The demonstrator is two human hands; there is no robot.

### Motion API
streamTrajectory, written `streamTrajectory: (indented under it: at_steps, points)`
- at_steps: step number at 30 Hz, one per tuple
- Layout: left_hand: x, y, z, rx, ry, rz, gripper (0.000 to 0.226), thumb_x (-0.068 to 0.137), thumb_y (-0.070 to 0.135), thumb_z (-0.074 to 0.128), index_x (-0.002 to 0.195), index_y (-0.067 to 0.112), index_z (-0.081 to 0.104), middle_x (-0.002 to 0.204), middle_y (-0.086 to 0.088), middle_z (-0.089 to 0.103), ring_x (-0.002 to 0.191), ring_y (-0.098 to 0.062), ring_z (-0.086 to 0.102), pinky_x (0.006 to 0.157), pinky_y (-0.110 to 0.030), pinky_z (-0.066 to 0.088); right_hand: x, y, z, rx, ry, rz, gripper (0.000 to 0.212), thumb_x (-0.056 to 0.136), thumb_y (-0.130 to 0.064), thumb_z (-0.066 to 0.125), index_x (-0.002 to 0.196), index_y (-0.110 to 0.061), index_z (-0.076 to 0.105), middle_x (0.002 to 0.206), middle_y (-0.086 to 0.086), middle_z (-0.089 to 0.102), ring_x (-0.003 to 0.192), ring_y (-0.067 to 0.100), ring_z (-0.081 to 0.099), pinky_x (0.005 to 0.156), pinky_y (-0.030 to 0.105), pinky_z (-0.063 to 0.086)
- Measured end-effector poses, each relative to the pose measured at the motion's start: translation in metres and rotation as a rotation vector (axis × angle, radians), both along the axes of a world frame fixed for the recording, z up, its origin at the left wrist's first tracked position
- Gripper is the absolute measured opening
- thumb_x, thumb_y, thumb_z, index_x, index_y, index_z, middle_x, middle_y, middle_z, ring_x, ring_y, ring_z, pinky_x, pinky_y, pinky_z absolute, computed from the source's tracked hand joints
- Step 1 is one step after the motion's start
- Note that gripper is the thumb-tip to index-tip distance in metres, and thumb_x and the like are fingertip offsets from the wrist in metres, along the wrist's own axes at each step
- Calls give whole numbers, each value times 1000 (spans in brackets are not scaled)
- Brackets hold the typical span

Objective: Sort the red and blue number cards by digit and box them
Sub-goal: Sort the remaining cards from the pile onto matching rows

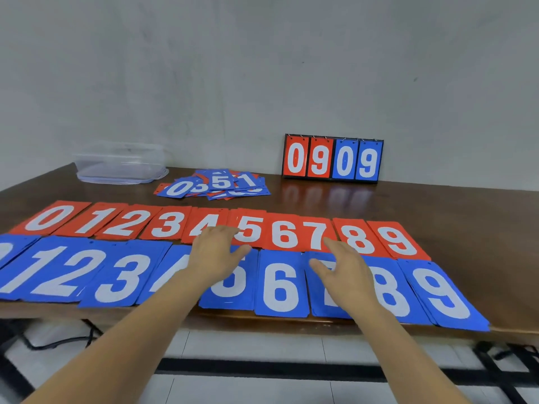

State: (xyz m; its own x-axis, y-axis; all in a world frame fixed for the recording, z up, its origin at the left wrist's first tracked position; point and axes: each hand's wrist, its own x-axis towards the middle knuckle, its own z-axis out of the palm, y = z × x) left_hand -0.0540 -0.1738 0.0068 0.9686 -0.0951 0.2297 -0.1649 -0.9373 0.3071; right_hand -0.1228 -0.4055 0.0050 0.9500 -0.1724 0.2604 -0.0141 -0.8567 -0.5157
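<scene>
Red cards point(284, 233) 0–9 lie in a row behind blue cards point(280, 284) 0–9 along the table's point(466, 217) near edge. Left hand point(215, 252), fingers spread and empty, covers blue 4–5. Right hand point(344, 268), likewise released, covers blue 7. Unsorted pile point(215, 183) and clear box point(121, 164) sit toward the far edge.

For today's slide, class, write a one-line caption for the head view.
Both open hands, left hand and right hand, hover over red cards and blue cards laid 0 to 9.
</scene>
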Motion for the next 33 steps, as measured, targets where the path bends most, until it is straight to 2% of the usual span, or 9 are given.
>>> streamTrajectory:
  at_steps: [9,15,19,21,24,25,27,30,33]
  points:
    - [37,30,10,13,26,23,58,93,52,51,142,21,45,146,0,46,135,-22,37,112,-39,33,75,43,19,-63,31,128,58,96,-41,52,147,-21,35,151,-1,37,139,18,33,109,34,32]
    - [94,68,11,37,26,10,57,93,51,50,141,20,46,145,-1,46,134,-21,39,110,-37,34,140,81,26,-105,98,149,58,96,-41,53,148,-22,34,153,-1,34,140,18,31,110,34,32]
    - [133,101,12,70,64,29,56,94,49,50,142,19,45,146,-1,45,134,-21,38,110,-37,33,182,102,27,-151,118,157,56,97,-40,51,147,-20,36,150,-1,39,136,18,36,106,34,36]
    - [155,117,10,75,77,36,54,94,48,50,140,19,46,142,-1,48,131,-21,42,108,-37,35,205,114,25,-164,129,159,56,97,-39,50,147,-18,37,147,1,42,134,19,37,105,35,37]
    - [185,140,5,81,73,20,46,94,45,51,130,16,52,128,-2,57,119,-21,50,95,-34,40,235,135,22,-206,173,173,55,98,-39,47,146,-15,35,148,3,41,136,21,34,106,35,33]
    - [195,145,3,93,74,15,47,95,45,50,130,14,51,130,-3,56,120,-22,49,95,-34,38,245,143,22,-226,185,186,55,98,-39,46,146,-14,34,148,4,40,136,22,33,107,34,31]
    - [211,154,0,109,87,5,53,97,44,47,140,13,43,142,-4,47,132,-21,40,105,-33,32,265,159,21,-258,197,220,56,100,-40,43,147,-12,31,150,5,36,139,23,29,110,34,28]
    - [230,161,-6,140,136,-18,61,99,46,39,150,16,26,157,-3,27,145,-19,23,116,-34,20,295,183,17,-326,230,270,64,101,-44,36,152,-12,16,160,6,13,148,21,8,119,38,11]
    - [243,165,-14,155,196,-35,58,100,47,33,148,14,28,156,-5,28,144,-20,24,115,-35,21,321,198,13,-393,300,293,68,101,-49,30,154,-13,7,162,4,-1,148,19,-5,119,39,2]
